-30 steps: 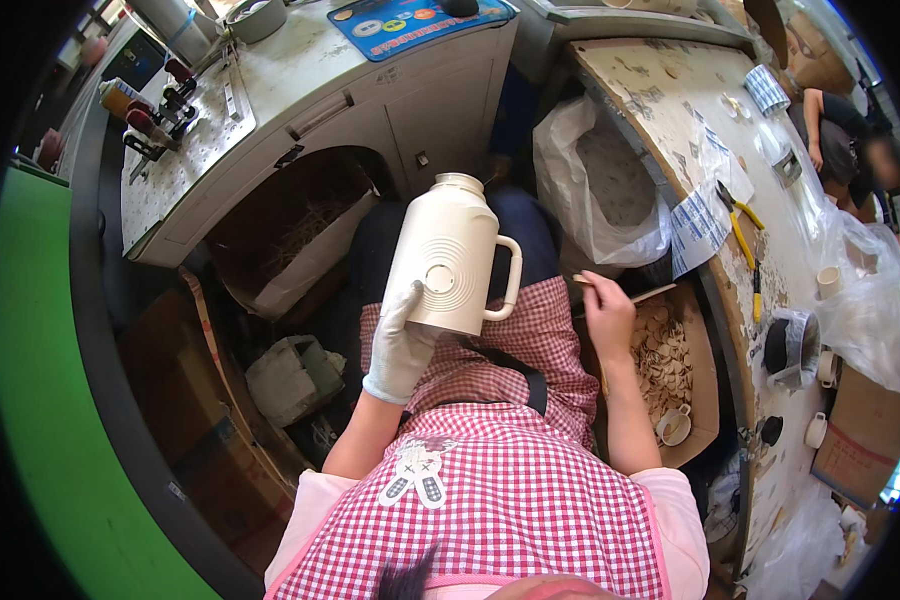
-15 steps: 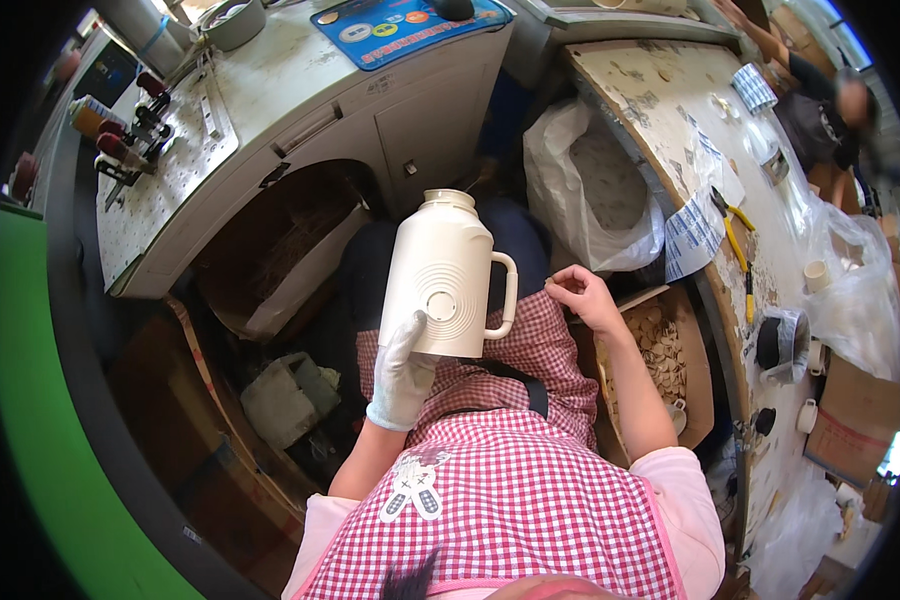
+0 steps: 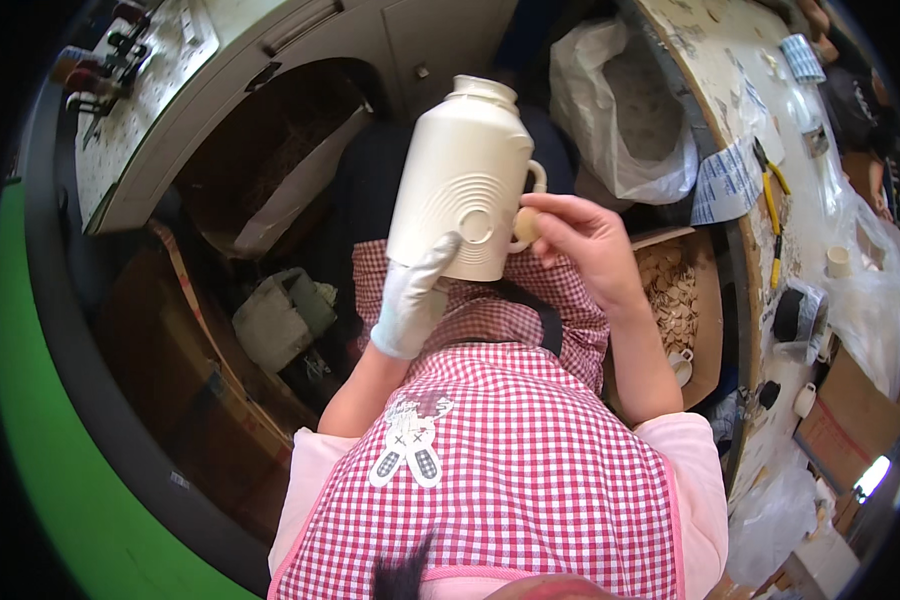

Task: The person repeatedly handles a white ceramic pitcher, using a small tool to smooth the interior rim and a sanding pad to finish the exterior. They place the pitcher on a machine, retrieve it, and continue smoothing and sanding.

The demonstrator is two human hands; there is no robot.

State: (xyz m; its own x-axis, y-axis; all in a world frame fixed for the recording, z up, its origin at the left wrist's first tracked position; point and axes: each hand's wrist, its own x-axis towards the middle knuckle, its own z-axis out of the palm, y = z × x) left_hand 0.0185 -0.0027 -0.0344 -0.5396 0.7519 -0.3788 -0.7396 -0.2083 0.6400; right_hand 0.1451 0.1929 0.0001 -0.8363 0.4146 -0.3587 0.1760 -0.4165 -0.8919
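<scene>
A cream vacuum-flask body (image 3: 455, 175) with a side handle and raised rings around a round recess stands tilted over my lap. My left hand (image 3: 415, 300), in a whitish glove, grips it low down, with the thumb on its front near the rings. Bare, my right hand (image 3: 588, 240) pinches a small round beige disc (image 3: 526, 225) between thumb and fingers. That disc is beside the flask's right side, in front of part of its handle. The flask's underside is hidden, and so are most of my left fingers.
To my right a cardboard box (image 3: 710, 330) holds many beige discs and a white cup-like piece. A worn workbench (image 3: 710, 60) carries yellow-handled pliers (image 3: 773, 215). A clear plastic bag (image 3: 570, 110) is ahead; a grey cabinet (image 3: 410, 45) stands at the far left. Another person (image 3: 860, 120) is far right.
My right hand has moved left to the flask, and the disc in its pinch now shows clearly. The view has shifted, with the flask higher in it and turned slightly.
</scene>
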